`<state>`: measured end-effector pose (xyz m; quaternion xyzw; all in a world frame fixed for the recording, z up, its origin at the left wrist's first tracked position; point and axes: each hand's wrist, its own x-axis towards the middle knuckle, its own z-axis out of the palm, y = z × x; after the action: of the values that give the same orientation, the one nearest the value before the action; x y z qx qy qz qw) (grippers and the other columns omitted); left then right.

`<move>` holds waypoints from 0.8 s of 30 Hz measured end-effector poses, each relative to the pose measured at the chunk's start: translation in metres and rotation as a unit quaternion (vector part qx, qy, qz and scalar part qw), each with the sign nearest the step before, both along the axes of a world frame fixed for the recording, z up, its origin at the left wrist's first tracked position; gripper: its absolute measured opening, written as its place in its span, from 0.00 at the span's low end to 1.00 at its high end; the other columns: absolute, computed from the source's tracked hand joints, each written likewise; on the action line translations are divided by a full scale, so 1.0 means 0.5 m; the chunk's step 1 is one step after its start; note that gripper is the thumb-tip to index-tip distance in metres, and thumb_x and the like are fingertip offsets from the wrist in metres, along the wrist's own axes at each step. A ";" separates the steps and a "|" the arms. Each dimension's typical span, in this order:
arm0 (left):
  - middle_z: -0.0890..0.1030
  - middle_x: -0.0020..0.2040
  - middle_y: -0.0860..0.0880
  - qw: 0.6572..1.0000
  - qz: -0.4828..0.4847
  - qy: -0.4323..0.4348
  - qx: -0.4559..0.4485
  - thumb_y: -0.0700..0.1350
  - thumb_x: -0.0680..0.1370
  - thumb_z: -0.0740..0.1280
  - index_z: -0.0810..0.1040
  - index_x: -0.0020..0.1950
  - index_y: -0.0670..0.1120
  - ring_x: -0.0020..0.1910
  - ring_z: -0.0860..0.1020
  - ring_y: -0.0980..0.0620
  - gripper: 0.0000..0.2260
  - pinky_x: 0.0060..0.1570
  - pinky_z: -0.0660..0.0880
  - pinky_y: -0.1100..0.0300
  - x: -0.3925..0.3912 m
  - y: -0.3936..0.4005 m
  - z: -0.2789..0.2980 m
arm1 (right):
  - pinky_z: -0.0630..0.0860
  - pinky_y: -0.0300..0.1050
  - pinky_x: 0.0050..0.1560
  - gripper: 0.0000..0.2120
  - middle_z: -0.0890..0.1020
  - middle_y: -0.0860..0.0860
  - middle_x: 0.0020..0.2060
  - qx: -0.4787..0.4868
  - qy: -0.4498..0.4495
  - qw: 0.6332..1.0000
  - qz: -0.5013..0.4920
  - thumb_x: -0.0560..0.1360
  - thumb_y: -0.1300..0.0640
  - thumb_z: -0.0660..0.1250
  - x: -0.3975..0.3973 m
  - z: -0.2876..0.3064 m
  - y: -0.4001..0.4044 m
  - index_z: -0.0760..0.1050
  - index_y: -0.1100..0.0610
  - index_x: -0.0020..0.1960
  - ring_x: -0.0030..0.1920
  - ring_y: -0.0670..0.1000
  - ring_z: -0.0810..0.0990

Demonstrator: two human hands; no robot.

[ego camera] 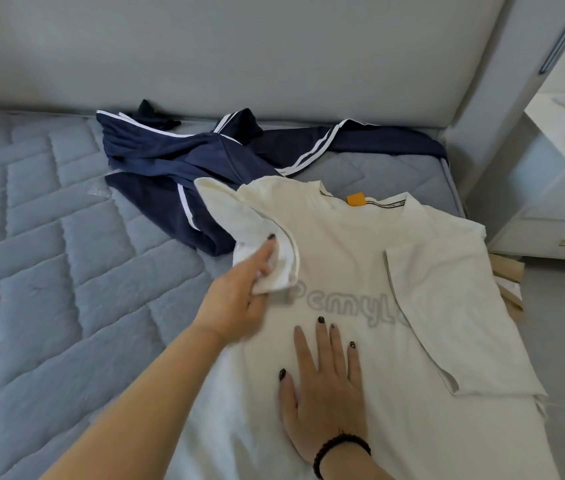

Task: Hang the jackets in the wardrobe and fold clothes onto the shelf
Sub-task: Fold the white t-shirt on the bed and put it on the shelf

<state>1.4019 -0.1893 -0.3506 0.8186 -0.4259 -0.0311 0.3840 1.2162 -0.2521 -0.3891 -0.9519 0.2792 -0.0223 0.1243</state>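
Head view, nearest first: the right hand (322, 379) lies flat with fingers spread on the chest of the cream T-shirt (378, 278), just below the grey printed lettering (346, 308), pinning the cloth to the quilted mattress (42, 244). A dark beaded bracelet (339, 448) sits at that wrist. Slightly farther, the left hand (243, 299) has its fingers and thumb closed round the left sleeve (260, 237), drawing it inward over the shirt body. The opposite sleeve (447, 317) already lies folded across the front. To do this fold well, I judge the flat hand should hold steady as an anchor while the sleeve is laid straight across, its edge in line with the shirt's side, then smoothed outward so no crease is trapped underneath. The bunched cloth in the grip probably needs spreading before it is released. The right side of the shirt lies close to the mattress edge, so a tug that way could slide it off. Beyond the collar and its orange tag (356, 199) lies the navy jacket with white stripes (184, 161), crumpled near the padded headboard (239, 53), not yet hung. A white bedside table (551, 188) stands to the right.
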 end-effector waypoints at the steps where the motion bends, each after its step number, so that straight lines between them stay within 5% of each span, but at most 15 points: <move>1: 0.75 0.54 0.63 0.998 -0.027 -0.028 0.051 0.41 0.73 0.61 0.66 0.73 0.58 0.48 0.73 0.59 0.29 0.49 0.74 0.62 -0.013 0.006 -0.025 | 0.56 0.59 0.69 0.30 0.66 0.58 0.73 0.001 -0.003 1.000 -0.002 0.73 0.43 0.55 0.000 0.000 0.000 0.68 0.54 0.73 0.72 0.59 0.66; 6: 0.79 0.56 0.49 0.983 -0.081 -0.131 0.105 0.36 0.73 0.66 0.66 0.75 0.43 0.67 0.71 0.51 0.30 0.68 0.68 0.56 -0.015 0.008 -0.051 | 0.56 0.59 0.69 0.30 0.66 0.58 0.73 -0.015 -0.019 1.000 0.000 0.73 0.43 0.55 -0.001 -0.006 0.001 0.69 0.54 0.72 0.73 0.59 0.65; 11: 0.69 0.73 0.51 0.961 -0.123 -0.140 0.205 0.44 0.80 0.62 0.59 0.78 0.47 0.77 0.59 0.52 0.27 0.77 0.47 0.57 -0.021 0.003 -0.036 | 0.56 0.58 0.68 0.31 0.65 0.57 0.73 -0.013 -0.025 1.000 -0.010 0.73 0.42 0.55 0.001 -0.003 0.001 0.65 0.54 0.74 0.73 0.58 0.63; 15: 0.65 0.70 0.65 0.940 -0.191 0.113 0.258 0.55 0.76 0.61 0.68 0.70 0.58 0.76 0.46 0.67 0.21 0.72 0.38 0.67 0.004 -0.014 -0.003 | 0.56 0.58 0.68 0.31 0.67 0.58 0.72 -0.013 -0.039 0.999 -0.011 0.72 0.43 0.57 0.001 -0.003 -0.001 0.69 0.54 0.71 0.72 0.58 0.65; 18: 0.67 0.70 0.67 0.951 -0.098 0.235 0.176 0.49 0.80 0.59 0.68 0.73 0.55 0.70 0.63 0.67 0.20 0.62 0.54 0.80 0.031 -0.041 0.012 | 0.55 0.58 0.68 0.30 0.66 0.58 0.73 0.000 -0.036 0.999 -0.004 0.73 0.43 0.56 -0.001 -0.007 0.002 0.69 0.54 0.71 0.73 0.59 0.65; 21: 0.59 0.78 0.57 0.988 0.012 0.040 0.150 0.42 0.83 0.56 0.55 0.79 0.48 0.74 0.59 0.58 0.24 0.72 0.53 0.63 0.025 -0.063 -0.008 | 0.56 0.58 0.68 0.29 0.68 0.58 0.72 -0.006 -0.029 1.000 -0.006 0.73 0.43 0.56 -0.004 0.002 -0.002 0.71 0.53 0.70 0.72 0.59 0.66; 24: 0.45 0.81 0.52 0.949 0.042 -0.114 0.290 0.53 0.83 0.43 0.45 0.80 0.51 0.79 0.42 0.54 0.25 0.77 0.40 0.52 0.007 -0.067 -0.056 | 0.61 0.55 0.64 0.27 0.75 0.55 0.67 -0.017 -0.051 0.999 0.000 0.71 0.43 0.56 -0.011 0.022 -0.005 0.78 0.53 0.64 0.67 0.57 0.73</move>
<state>1.4055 -0.2228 -0.3789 0.9099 -0.4049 -0.0436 0.0794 1.2106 -0.2547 -0.3781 -0.9514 0.2724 -0.0758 0.1220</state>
